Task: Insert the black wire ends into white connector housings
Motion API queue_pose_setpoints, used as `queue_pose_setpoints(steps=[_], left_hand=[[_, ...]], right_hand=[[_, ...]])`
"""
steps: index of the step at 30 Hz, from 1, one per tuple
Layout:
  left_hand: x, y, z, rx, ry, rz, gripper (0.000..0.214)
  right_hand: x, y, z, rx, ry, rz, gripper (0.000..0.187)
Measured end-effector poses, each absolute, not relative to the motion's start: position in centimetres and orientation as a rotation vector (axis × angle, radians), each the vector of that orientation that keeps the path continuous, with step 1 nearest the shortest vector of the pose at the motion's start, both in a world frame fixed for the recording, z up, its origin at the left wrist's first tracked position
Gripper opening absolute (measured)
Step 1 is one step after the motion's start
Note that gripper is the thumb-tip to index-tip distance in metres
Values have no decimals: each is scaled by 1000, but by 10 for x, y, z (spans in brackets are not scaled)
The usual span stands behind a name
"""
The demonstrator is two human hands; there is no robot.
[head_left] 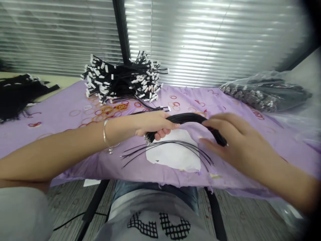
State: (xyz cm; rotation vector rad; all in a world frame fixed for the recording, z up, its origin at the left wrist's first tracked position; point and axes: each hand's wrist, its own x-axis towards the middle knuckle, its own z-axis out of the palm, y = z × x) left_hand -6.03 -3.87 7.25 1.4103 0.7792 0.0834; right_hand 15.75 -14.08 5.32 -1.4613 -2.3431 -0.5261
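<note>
Closed blinds [213,40] fill the window behind a worktop [62,120] covered in a purple cloth; near its front edge the person holds a bundle of black wires [190,117] just above the cloth, bent into a low arch between the two hands; the left hand [152,123] is clenched round one end, thumb on top, a bracelet [105,134] on that wrist; the right hand [225,134] is wrapped over the other end, whose tip pokes out past the fingers; a few loose wires [170,144] lie fanned below on a white sheet [173,157]; behind sit scattered rubber bands [110,109], a heap of black leads with white plugs [122,80], and at the far right a clear bag [265,92] of more wires; handling this well seems to call for firm, even grips close to both ends, so no strand slips out, and a gentle curve rather than a kink
</note>
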Motion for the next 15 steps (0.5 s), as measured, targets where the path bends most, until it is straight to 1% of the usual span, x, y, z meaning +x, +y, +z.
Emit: queue_pose_setpoints(steps=[2,6,8,10,13,14,15], left_hand=[[-59,-38,76,1435,733,112,32],[-60,-36,83,1387,645,94,32],[-64,-36,86,1374,652,98,30],[-68,-36,88,1382,679,115,30],[-74,-36,89,1374,699,122,31],[-74,-36,89,1372,701,119,30],[-73,-36,89,1372,702,118,30]], right_hand=[[144,-148,41,-1467,-2484,-392,29],[138,-135,16,-1823,-2591,-181,31],[144,-130,11,-1914,-2600,-123,33],[150,-134,14,-1920,-2590,-190,32],[156,-149,26,-1780,-2464,-434,32],[157,-152,31,-1725,-2374,-541,35],[160,-153,36,-1690,-2269,-645,43]])
